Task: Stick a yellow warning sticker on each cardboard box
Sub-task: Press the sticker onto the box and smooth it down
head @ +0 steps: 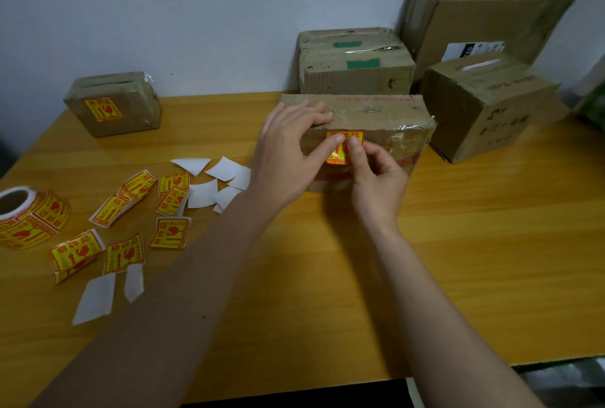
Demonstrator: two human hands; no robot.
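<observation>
A flat cardboard box (386,113) lies in the middle of the wooden table. On its front face is a yellow and red warning sticker (340,139), partly covered by fingers. My left hand (288,158) rests over the box's left end, thumb on the sticker. My right hand (373,175) presses the sticker with thumb and forefinger. A small box (131,113) at the far left carries a yellow sticker (103,109). Three other boxes stand at the back right: a taped one (357,64), a large one (484,18) and a medium one (484,106).
A sticker roll (29,217) sits at the table's left edge. Several loose yellow stickers (124,253) and white backing papers (209,191) are scattered left of my arms. A wall stands behind the boxes. The table's front edge (458,371) is near me.
</observation>
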